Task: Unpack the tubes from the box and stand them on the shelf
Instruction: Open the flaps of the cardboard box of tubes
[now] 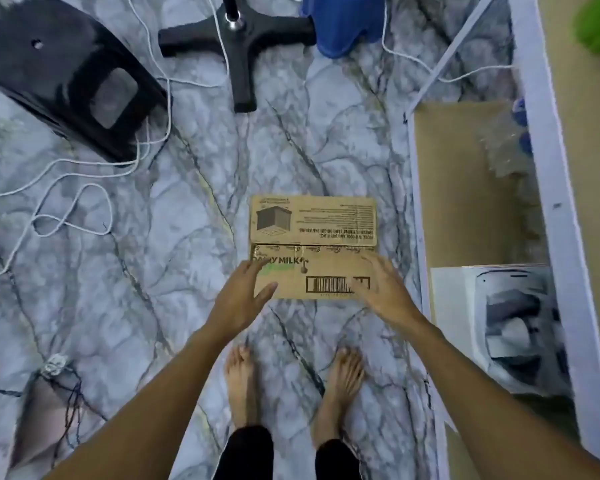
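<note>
Barely begun, judging by the layout. Nothing unpacked yet: no tubes in sight anywhere, presumably shut inside the cardboard box (312, 237), flat on the marbled floor (187, 188) just ahead of two bare feet (243, 379), top flaps down and meeting along the middle seam. Both arms stretched toward it. Left hand (241, 296) over the near left corner, fingers straight and slightly spread, holding nothing. Right hand (383, 289) over the near right corner, partly covering the barcode, likewise flat and spread, holding nothing. Hard to tell whether actually touching the cardboard or just hovering above it. Shelf (551, 174) close by on the right, white frame with brown boards. On its lower level a white carton (499, 327) with a printed picture and, further back, possibly clear bottles, too blurred to be sure. No tubes standing there. Left to do, as a judgement: open the flaps, lift out each tube, stand them upright on a free stretch of shelf board. Elsewhere on the floor a tipped black stool (66, 74) and loose white cords (73, 209), well apart from the box.
</note>
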